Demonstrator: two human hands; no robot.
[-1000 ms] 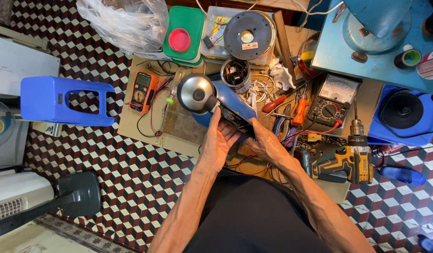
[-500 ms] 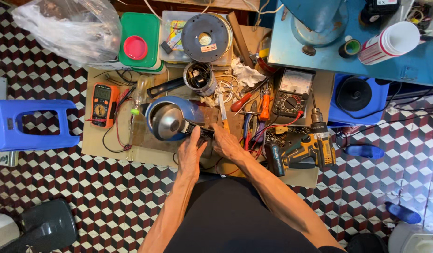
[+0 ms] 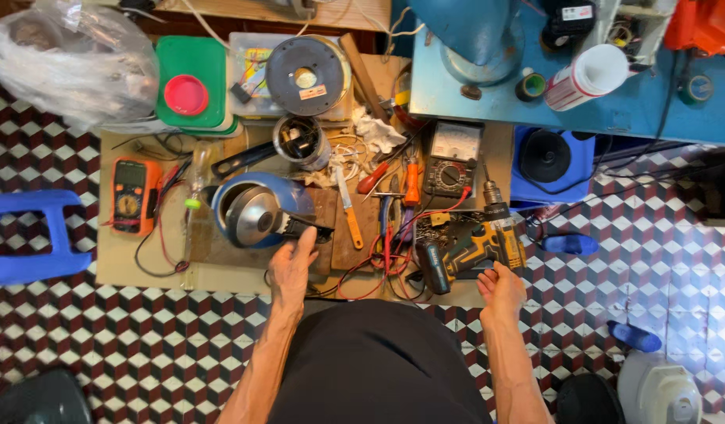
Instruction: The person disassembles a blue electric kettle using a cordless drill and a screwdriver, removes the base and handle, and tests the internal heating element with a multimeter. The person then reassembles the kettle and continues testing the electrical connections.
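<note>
The left hand (image 3: 290,263) rests open on the black base of the steel kettle (image 3: 256,210), lying at 10 o'clock on the desk (image 3: 142,271), and the right hand (image 3: 500,286) touches, not yet closed, the yellow drill (image 3: 472,250), which looks heavy and rigid, best taken by its handle.

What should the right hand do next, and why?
Probably close around the handle of the yellow cordless drill. The right hand sits open right beside it, not gripping yet, while the left hand rests against the black base of the blue kettle.
</note>
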